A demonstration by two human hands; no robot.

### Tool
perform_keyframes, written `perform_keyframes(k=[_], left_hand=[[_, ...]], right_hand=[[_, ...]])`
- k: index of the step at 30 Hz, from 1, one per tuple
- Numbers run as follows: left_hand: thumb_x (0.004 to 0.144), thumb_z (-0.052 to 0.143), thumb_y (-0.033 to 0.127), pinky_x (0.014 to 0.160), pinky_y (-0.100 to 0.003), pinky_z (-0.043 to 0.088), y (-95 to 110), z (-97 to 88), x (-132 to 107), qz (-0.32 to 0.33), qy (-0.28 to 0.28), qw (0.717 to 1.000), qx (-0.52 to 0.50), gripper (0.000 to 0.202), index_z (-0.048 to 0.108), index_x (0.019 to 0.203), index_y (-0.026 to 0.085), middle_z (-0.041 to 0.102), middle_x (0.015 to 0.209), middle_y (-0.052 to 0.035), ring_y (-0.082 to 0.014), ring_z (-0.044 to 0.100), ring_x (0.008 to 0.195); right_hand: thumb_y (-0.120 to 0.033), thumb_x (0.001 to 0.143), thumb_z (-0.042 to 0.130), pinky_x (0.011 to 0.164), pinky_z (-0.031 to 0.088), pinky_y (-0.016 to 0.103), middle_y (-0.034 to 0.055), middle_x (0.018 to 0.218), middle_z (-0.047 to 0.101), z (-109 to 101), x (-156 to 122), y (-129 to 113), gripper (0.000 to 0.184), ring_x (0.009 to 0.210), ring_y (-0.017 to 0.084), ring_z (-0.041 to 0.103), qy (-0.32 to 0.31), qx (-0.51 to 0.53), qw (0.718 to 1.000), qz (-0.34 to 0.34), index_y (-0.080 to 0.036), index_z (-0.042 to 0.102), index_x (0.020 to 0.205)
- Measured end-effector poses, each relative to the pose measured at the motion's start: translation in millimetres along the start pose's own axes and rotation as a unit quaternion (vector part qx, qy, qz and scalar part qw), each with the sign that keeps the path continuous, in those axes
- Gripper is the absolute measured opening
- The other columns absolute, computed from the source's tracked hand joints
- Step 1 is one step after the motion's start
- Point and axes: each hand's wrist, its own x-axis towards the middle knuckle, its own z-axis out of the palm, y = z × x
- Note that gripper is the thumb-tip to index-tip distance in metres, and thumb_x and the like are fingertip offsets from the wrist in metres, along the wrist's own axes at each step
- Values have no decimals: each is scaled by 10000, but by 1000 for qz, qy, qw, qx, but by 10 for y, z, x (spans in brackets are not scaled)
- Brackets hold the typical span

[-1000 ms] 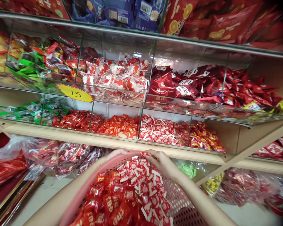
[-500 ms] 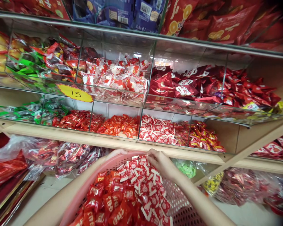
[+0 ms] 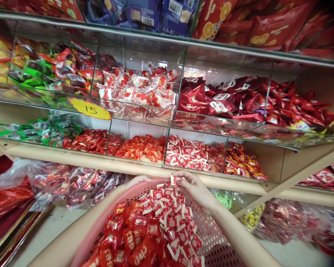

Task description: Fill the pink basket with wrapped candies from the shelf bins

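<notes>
A pink perforated plastic basket (image 3: 96,218) is held in front of me, tilted toward me. Bright red wrapped candies (image 3: 133,237) fill its left part, and red-and-white wrapped candies (image 3: 174,213) lie heaped on the right. My left hand (image 3: 138,180) grips the far rim, with its fingertips hidden behind the edge. Over the far right of the basket, my right hand (image 3: 194,188) pinches one small red-and-white candy (image 3: 177,180) between thumb and fingers, just above the heap.
A wooden shelf edge (image 3: 80,161) runs just beyond the basket. Above it, glass-fronted bins hold red-and-white candies (image 3: 185,152), orange-red candies (image 3: 144,147) and others. A yellow price tag (image 3: 89,108) reads 15. Plastic bags of candy (image 3: 83,185) lie below the shelf.
My right hand has risen slightly from the heap and now has a red-and-white candy between its fingers. The left hand stays on the rim.
</notes>
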Motion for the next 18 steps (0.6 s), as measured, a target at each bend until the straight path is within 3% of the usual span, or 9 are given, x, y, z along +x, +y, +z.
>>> perform_keyframes(k=[4, 6, 9, 13, 18], left_hand=[[675, 479, 280, 734, -267, 371, 14, 44, 10, 23, -35, 999, -14, 497, 509, 1147, 125, 643, 920, -55, -172, 566, 749], [683, 482, 282, 746, -265, 361, 5, 28, 21, 34, -17, 999, -12, 454, 544, 1104, 121, 642, 912, -52, -168, 557, 755], [694, 491, 354, 672, -243, 355, -25, -40, 34, 32, 40, 999, -5, 361, 630, 911, 101, 645, 757, -36, -140, 526, 633], [695, 505, 382, 638, -241, 337, -72, -155, 57, 54, 75, 996, 11, 308, 640, 790, 121, 619, 654, -4, -118, 477, 558], [686, 523, 337, 699, -245, 335, -96, -232, 118, 104, 81, 990, 55, 254, 636, 773, 127, 619, 695, 0, -132, 501, 637]], right_hand=[[-314, 738, 562, 697, 432, 274, 28, 919, 585, 91, 1, 15, 279, 767, 139, 541, 30, -180, 974, -132, -199, 545, 991], [-294, 787, 509, 722, 415, 287, 34, 919, 587, 146, 3, 16, 216, 807, 153, 527, 36, -281, 941, -187, -204, 557, 976], [-229, 836, 446, 764, 383, 300, 28, 900, 595, 248, 14, 0, 199, 848, 159, 506, -6, -390, 887, -247, -226, 570, 990], [-178, 850, 427, 799, 344, 308, 22, 909, 603, 376, 72, -17, 243, 890, 162, 475, -62, -481, 826, -286, -258, 567, 1032], [-164, 864, 395, 792, 337, 300, 21, 926, 612, 450, 169, 15, 275, 882, 157, 471, -91, -520, 795, -299, -272, 553, 1060]])
